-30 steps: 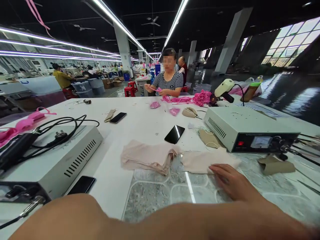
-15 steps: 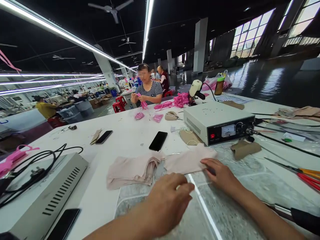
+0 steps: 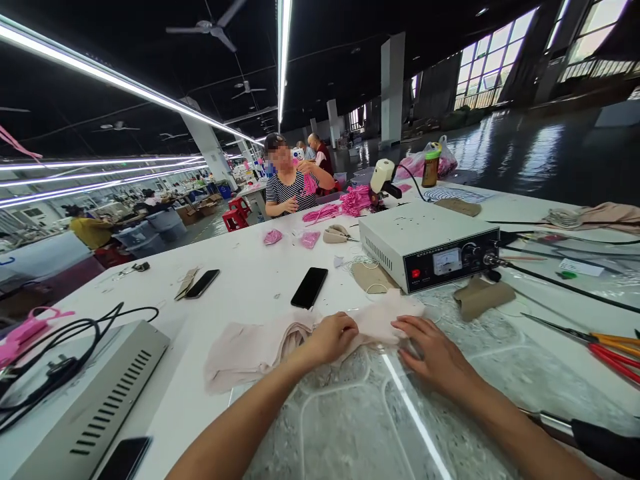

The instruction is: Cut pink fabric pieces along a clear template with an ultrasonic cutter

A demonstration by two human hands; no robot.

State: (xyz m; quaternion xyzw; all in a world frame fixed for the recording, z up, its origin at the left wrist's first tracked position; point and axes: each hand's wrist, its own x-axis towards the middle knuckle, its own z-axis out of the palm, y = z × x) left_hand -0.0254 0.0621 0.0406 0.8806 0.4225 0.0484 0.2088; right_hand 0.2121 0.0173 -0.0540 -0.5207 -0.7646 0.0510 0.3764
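A flat piece of pale pink fabric (image 3: 383, 320) lies before me on a grey marble-patterned sheet (image 3: 345, 427). My left hand (image 3: 333, 339) is at its left part, fingers curled and pressed together on the cloth, which is rumpled there. On its right end rest the fingertips of my right hand (image 3: 430, 347), with fingers stretched out and thumb apart. To the left, a folded stack of pale pink fabric (image 3: 235, 353) reaches close to my left hand and is partly hidden by it. A black phone (image 3: 309, 288) lies just behind the cloth.
A white machine box (image 3: 430, 233) with a dial stands at right; a grey box (image 3: 100, 400) is at left. Red-handled and orange-handled scissors (image 3: 613, 353) and a black-gripped metal tool (image 3: 575, 427) lie at right. Across the table, a person (image 3: 295, 180) handles pink straps.
My left hand has moved forward from above the sheet onto the pink fabric, which is now rumpled. My right hand stays at its right end, fingers more spread. The person opposite has raised one hand.
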